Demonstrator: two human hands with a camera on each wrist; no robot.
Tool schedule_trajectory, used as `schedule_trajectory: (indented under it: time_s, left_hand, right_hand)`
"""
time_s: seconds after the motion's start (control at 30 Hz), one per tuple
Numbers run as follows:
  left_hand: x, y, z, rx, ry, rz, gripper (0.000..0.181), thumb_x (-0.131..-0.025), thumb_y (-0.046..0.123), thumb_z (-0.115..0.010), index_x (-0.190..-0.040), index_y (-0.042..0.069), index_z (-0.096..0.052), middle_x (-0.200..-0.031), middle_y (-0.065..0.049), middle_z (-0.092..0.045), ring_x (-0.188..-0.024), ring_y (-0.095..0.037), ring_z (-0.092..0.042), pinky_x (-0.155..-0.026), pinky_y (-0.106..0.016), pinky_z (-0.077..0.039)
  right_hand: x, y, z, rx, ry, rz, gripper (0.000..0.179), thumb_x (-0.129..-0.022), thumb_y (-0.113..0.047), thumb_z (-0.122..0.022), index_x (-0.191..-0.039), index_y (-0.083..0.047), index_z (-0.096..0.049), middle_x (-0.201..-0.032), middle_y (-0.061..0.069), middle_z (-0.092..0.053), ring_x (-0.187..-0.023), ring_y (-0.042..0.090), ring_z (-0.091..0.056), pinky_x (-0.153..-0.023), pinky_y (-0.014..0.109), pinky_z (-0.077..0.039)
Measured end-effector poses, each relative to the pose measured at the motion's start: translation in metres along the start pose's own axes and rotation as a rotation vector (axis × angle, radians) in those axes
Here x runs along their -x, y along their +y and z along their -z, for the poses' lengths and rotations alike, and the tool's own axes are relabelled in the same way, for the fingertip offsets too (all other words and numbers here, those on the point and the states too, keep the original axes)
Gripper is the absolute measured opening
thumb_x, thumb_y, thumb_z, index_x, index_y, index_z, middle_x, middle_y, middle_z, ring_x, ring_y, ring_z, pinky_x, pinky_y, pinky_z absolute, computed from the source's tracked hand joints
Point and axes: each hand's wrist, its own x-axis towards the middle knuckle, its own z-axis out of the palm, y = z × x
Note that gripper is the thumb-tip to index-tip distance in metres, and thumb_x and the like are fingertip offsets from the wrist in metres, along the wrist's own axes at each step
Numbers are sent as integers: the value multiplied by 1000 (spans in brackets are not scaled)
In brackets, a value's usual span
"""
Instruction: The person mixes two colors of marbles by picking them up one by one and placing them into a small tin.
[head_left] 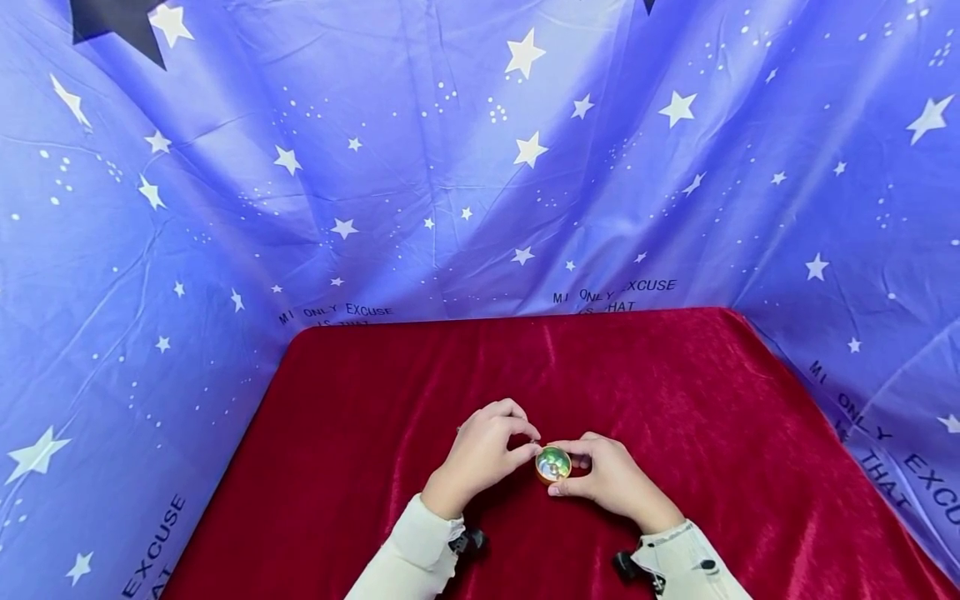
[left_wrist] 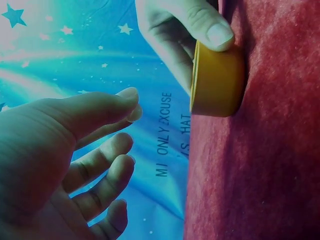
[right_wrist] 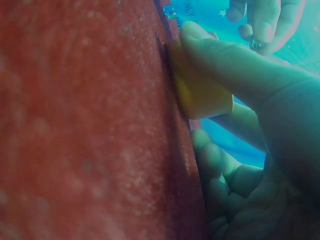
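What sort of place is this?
Probably a makeshift booth for filming: a blue, star-printed curtain hangs around three sides, a red, velvety cloth covers what looks like a tabletop, and a small black device, perhaps a camera, sits by each sleeve.

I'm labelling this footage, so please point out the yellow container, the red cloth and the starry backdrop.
Yellow container (left_wrist: 218,82): left wrist view, on its outer wall.
Red cloth (head_left: 345,425): head view, on a bare stretch.
Starry backdrop (head_left: 465,167): head view, on its far side.

free room over red cloth (head_left: 637,375) beyond both hands (head_left: 480,454) (head_left: 613,479); yellow container (head_left: 553,464) apparently an obstacle between
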Motion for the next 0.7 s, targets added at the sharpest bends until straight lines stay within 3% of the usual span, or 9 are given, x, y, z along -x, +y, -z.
schedule_trajectory:
  time_s: [0.27,0.7]
  left_hand:
    - [-1,2,-4,-16,-1,-32,13,-89,30,-82,-101,27,-84,-100,13,-65,-95,-5,-62,-86,-20,-52]
    - [0,3,-10,-16,13,-62,15,-89,30,-83,-104,30,-83,-100,13,-64,-94,-4,-61,-85,-19,-51]
  right_hand:
    - [1,1,0,-8,-1,5,63,-69,-48,-94,-125,-26,-76,-80,-6,-54,-70,4,-49,-64,22,-45]
    - [1,3,0,-20,-3,20,60,-70,-49,-93,-124,-29,-76,-85,-7,-57,-74,6,-52,-67,22,-46]
